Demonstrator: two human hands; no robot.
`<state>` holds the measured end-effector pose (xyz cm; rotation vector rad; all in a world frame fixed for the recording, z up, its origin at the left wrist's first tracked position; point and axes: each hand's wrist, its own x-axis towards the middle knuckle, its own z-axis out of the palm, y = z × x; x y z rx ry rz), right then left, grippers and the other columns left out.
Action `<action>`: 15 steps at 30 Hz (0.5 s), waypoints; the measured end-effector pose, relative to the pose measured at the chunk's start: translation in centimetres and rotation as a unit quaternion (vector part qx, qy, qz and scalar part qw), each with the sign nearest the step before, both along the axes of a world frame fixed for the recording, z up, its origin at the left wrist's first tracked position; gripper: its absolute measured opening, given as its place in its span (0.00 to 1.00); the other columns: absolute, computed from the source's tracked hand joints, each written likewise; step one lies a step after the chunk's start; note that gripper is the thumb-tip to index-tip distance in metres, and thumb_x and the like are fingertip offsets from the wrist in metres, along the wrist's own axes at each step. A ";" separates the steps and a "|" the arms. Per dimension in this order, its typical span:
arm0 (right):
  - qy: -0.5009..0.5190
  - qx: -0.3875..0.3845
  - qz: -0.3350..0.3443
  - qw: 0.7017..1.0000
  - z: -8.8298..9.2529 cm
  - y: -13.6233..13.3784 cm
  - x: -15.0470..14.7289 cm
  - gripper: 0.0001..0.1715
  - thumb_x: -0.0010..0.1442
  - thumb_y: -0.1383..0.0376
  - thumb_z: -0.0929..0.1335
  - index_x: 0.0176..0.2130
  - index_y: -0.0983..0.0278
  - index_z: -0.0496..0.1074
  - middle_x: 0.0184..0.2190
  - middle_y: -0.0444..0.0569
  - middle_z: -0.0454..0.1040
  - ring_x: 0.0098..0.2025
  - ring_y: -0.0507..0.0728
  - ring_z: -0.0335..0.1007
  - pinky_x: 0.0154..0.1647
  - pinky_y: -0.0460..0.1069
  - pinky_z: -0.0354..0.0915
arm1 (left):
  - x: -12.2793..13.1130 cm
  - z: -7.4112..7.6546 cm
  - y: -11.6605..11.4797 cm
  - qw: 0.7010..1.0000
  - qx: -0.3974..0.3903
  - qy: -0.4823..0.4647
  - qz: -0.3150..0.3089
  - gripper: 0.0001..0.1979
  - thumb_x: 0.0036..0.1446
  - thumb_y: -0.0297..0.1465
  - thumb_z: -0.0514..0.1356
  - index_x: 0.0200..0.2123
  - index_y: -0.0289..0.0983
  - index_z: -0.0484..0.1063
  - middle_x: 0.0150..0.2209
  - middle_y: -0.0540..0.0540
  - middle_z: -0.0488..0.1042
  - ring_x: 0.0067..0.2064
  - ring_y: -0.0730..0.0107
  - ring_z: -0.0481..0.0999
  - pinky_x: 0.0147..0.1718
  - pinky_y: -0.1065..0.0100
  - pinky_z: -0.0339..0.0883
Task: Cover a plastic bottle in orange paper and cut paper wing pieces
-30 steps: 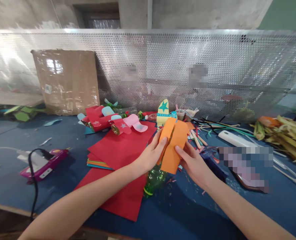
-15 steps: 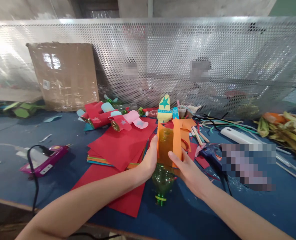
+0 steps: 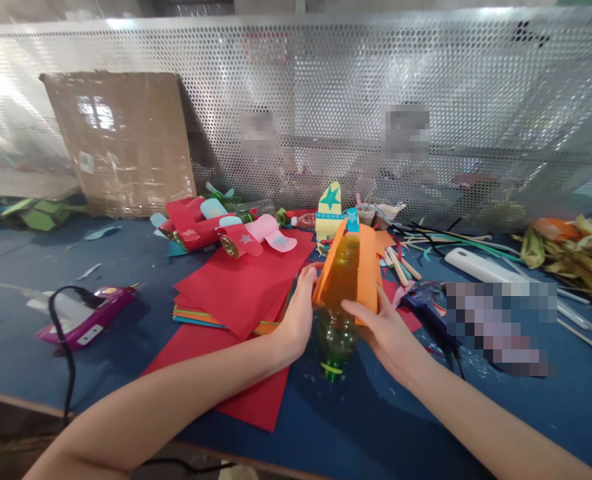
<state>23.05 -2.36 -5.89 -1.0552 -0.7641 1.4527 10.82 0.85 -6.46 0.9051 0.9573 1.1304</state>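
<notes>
A green plastic bottle (image 3: 339,333) is held over the blue table with its neck pointing toward me. Orange paper (image 3: 369,267) curves partly around its body, leaving an open strip on top where the bottle shows through. My left hand (image 3: 299,317) grips the paper's left edge, its fingertips partly hidden. On the other side, my right hand (image 3: 393,337) holds paper and bottle together, thumb on top and fingers underneath, out of sight. Beside my left forearm lies a stack of red paper (image 3: 241,287) with other coloured sheets beneath.
Red paper-covered rolls (image 3: 201,227) and a yellow paper piece with a star (image 3: 330,200) stand at the back. A purple power strip (image 3: 89,317) lies left. To the right are a white stick-like device (image 3: 481,270), a dark blue tool (image 3: 429,310) and dry husks (image 3: 576,253). Cardboard (image 3: 121,143) leans against the perforated metal screen (image 3: 336,80).
The bottle and orange paper have shifted slightly right and tilted. The right side of the paper now lies more broadly over the bottle. My right hand has moved with it.
</notes>
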 end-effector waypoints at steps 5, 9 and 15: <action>0.007 0.010 0.004 1.000 0.5 0.7 0.9 0.35 0.39 0.63 0.77 0.48 0.59 0.68 0.48 0.48 0.77 0.50 0.65 0.72 0.48 0.57 0.70 | -0.2 0.1 0.2 0.997 0.061 0.037 0.016 0.11 0.62 0.39 0.49 0.35 0.42 0.67 0.35 0.51 0.72 0.40 0.67 0.73 0.39 0.70 0.66; 0.009 0.016 0.016 1.000 0.7 0.9 1.5 0.35 0.41 0.63 0.76 0.49 0.58 0.69 0.46 0.48 0.78 0.42 0.64 0.76 0.33 0.54 0.72 | -0.1 0.3 0.2 0.998 0.059 0.017 0.016 0.06 0.59 0.37 0.54 0.32 0.42 0.63 0.34 0.53 0.69 0.38 0.69 0.72 0.35 0.72 0.66; 0.016 0.021 0.034 0.999 0.4 1.3 1.8 0.29 0.46 0.60 0.76 0.48 0.61 0.70 0.45 0.51 0.79 0.41 0.64 0.77 0.33 0.54 0.73 | -0.1 0.6 0.1 0.996 0.051 -0.040 -0.056 0.21 0.55 0.42 0.62 0.48 0.42 0.64 0.43 0.47 0.73 0.46 0.62 0.74 0.44 0.63 0.69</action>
